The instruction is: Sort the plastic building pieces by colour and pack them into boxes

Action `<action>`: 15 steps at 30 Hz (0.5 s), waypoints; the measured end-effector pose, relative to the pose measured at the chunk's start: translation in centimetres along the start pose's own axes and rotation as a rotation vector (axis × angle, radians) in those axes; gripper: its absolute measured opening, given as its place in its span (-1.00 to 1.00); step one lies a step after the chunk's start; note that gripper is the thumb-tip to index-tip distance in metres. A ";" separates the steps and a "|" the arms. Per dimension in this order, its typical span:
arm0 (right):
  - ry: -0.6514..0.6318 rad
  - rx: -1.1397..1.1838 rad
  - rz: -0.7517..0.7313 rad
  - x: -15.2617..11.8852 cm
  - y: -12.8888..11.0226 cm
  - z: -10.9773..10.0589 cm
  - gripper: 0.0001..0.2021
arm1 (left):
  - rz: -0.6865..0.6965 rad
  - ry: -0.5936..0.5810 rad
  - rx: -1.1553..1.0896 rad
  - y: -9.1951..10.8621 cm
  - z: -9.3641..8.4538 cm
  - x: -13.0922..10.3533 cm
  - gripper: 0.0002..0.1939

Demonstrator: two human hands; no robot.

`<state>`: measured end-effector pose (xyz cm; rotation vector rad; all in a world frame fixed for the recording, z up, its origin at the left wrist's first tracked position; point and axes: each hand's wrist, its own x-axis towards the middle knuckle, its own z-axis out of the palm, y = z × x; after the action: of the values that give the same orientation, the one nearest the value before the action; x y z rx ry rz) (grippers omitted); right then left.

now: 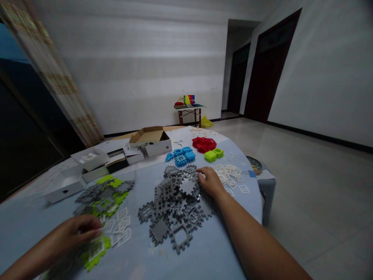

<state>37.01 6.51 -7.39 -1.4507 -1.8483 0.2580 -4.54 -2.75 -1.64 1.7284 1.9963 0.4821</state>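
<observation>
In the head view my left hand [83, 227] is at the lower left, over lime green and white pieces. Its fingers curl towards the thumb, and whatever is between them cannot be made out. White lattice window pieces [121, 225] lie just right of it, and a lime green piece [97, 254] is below. My right hand [212, 182] rests at the right edge of a heap of grey toothed interlocking tiles [175, 198], its thumb and index finger apart at the tiles. Some grey tiles are solid, others have window openings. Behind the left hand is a mixed pile of grey and green tiles [106, 194].
Blue tiles [181, 156], red pieces [204, 144] and lime green tiles [214, 154] stand farther back. White lattice pieces [229, 177] spread beyond my right hand. Opened boxes [65, 184] and a larger carton [159, 147] line the back left. The round table's edge curves at right, beside a grey stool [266, 186].
</observation>
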 end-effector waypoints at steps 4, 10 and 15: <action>0.000 -0.127 0.018 0.0 -0.3 0.2 -0.74 | 0.011 -0.046 -0.154 3.1 -1.4 0.5 -0.56; -0.078 -0.241 0.079 -0.1 -0.1 0.5 -0.71 | -0.014 0.092 -0.386 11.7 -1.0 1.2 -0.46; -0.092 -0.234 0.078 -0.2 -0.3 0.5 -0.71 | 0.145 0.052 -0.445 18.8 2.2 3.5 -0.48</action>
<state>36.51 6.38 -7.62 -1.6974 -1.9495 0.1519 11.91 3.46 6.23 1.5903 1.6410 0.9486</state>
